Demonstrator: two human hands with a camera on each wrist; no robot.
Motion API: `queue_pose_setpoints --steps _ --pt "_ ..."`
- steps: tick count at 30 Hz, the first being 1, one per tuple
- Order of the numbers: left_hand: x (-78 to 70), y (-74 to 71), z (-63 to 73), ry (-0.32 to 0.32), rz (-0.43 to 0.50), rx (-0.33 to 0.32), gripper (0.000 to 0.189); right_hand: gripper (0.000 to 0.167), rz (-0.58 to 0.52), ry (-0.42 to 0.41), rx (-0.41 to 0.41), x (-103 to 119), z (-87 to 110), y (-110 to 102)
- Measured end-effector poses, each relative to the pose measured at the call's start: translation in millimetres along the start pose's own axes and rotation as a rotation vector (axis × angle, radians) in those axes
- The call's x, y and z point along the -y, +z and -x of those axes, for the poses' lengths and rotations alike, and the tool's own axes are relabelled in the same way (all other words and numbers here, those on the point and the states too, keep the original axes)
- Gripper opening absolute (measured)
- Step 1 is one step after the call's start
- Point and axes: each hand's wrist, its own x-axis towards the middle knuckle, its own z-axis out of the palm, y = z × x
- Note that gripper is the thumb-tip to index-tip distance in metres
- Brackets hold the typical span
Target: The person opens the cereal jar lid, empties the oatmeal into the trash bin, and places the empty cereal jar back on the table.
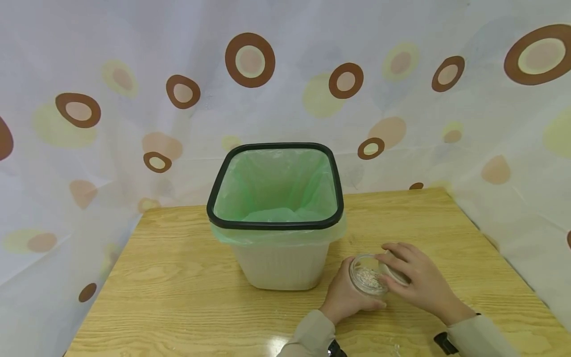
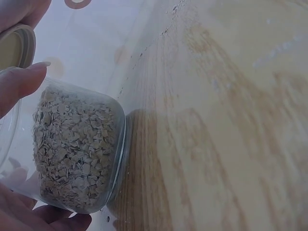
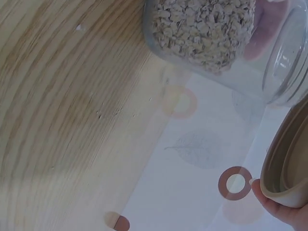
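Observation:
A clear jar [image 1: 363, 287] with rolled oats [image 2: 79, 149] in its lower part is uncovered, its mouth facing up. My left hand [image 1: 343, 295] grips it round the side, fingers curled about the glass. The jar's base is at the wooden surface; whether it fully rests there I cannot tell. On the jar's right, my right hand [image 1: 419, 277] holds the lid [image 1: 394, 271] by its edge, tilted right beside the mouth. The lid's hollow beige underside [image 3: 284, 168] shows in the right wrist view. Through the glass in that view the oats [image 3: 204, 29] are visible.
A pale bin [image 1: 281, 265] with a black rim ring [image 1: 276, 225] and a green bag liner [image 1: 276, 178] stands on the wooden table [image 1: 178, 297], left of the hands. Patterned sheeting [image 1: 285, 109] hangs behind and at both sides. Small specks [image 3: 99, 115] lie on the wood.

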Motion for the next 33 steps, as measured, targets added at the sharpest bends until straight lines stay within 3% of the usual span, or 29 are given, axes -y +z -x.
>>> queue_pose_setpoints --steps 22,28,33 --pt "2.4 2.3 1.2 0.013 0.038 -0.018 0.097 0.058 0.092 0.084 -0.002 -8.8 20.9 -18.4" --pt "0.6 1.1 2.5 0.027 0.041 -0.021 0.097 0.054 0.097 0.094 0.006 -9.7 25.7 -19.2" --pt "-0.3 0.5 2.8 0.007 0.032 -0.019 0.097 0.038 0.1 0.126 0.035 -10.0 30.0 -20.0"
